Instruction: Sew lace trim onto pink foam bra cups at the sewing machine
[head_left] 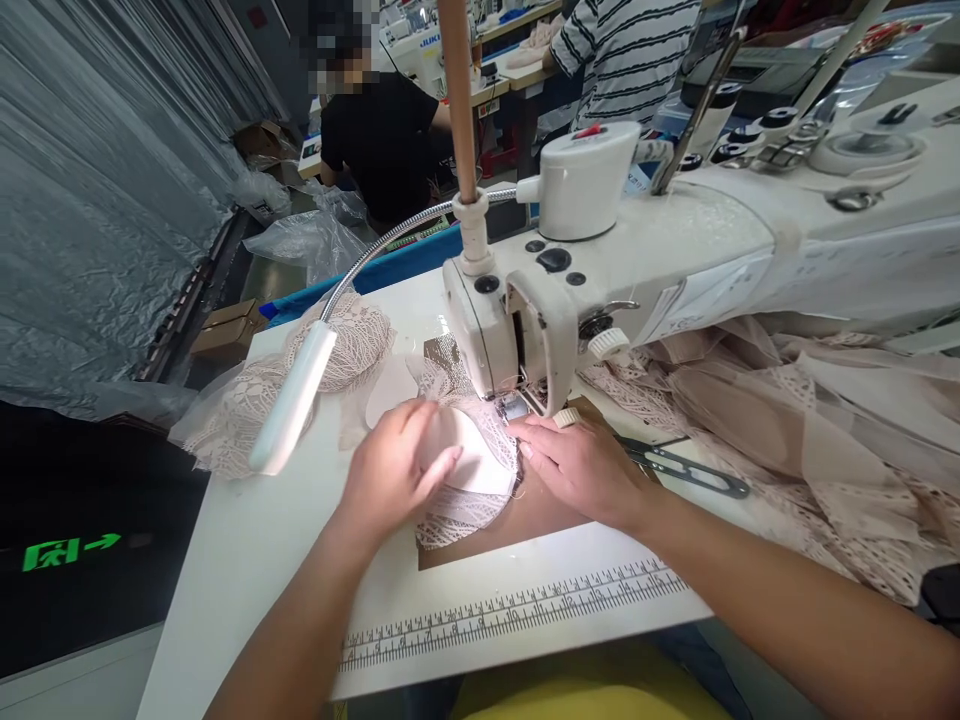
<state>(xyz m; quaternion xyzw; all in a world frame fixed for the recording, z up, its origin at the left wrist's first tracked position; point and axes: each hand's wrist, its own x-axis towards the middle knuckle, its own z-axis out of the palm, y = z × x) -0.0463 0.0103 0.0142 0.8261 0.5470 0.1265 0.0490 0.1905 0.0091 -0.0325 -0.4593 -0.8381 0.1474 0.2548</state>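
Observation:
A lace bra cup [480, 452], pale pink with a smooth white inner side, lies under the needle area of a white sewing machine [540, 330]. My left hand [396, 468] is curled over the cup's left part, thumb on the white side. At the cup's right edge, beside the presser foot, my right hand [581, 465] has thumb and forefinger close together on the lace. The exact grip of those fingertips is partly hidden. Black thread snips [686, 465] lie just right of my right hand.
More lace cups [349, 340] rest at left beneath a bendable lamp [296, 400]. A heap of lace and mesh pieces [810, 420] covers the right side. A printed ruler [510, 605] runs along the front edge. Two people [382, 140] sit beyond the machine.

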